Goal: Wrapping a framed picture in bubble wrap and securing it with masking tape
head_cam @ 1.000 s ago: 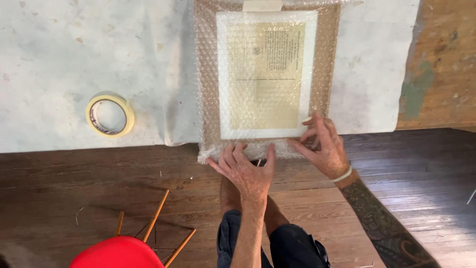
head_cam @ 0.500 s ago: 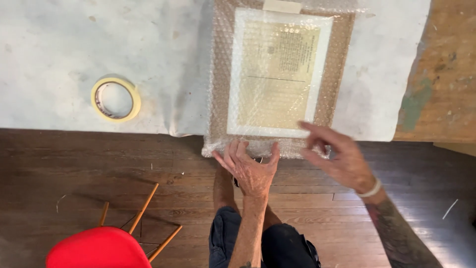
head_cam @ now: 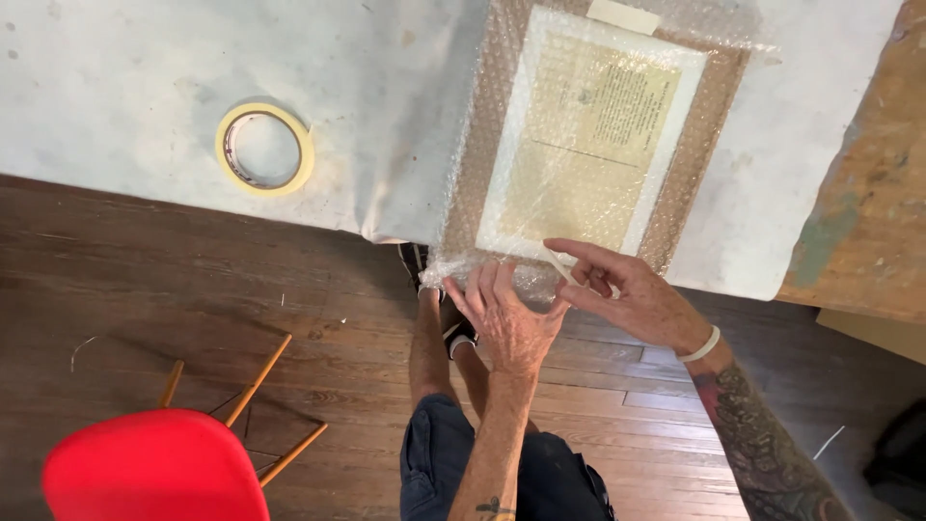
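Here, in the head view, the person stands at the near edge of a table (head_cam: 145,87) covered in a pale, stained sheet, looking straight down. A framed picture (head_cam: 588,135), cream-matted with a yellowed printed page at its centre, lies flat on the table, tilted a little clockwise, and is wrapped in clear bubble wrap (head_cam: 473,183). A strip of pale tape (head_cam: 624,14) sits on the wrap at the far edge of the package.

The left hand (head_cam: 506,323) lies palm down at the near edge of the package, where the loose wrap bunches and hangs just over the table's edge; its fingers (head_cam: 477,289) are spread flat and press on the wrap, gripping nothing. The right hand (head_cam: 632,294) is just beside it, touching it thumb to thumb or nearly so. Its forefinger points toward the near right corner of the package, and a short strip of tape (head_cam: 558,262) appears to be pinched or stuck between thumb and fingertips; the hold is too small to read surely. A pale band (head_cam: 701,345) circles the right wrist, and the forearm is tattooed.

A roll of masking tape (head_cam: 265,148) lies flat on the sheet, well apart to the left of the package. Below the table a dark wooden floor (head_cam: 145,280) shows, with a red chair (head_cam: 154,468) on slim wooden legs at the lower left. The person's dark shorts (head_cam: 453,468) and legs fill the bottom centre.
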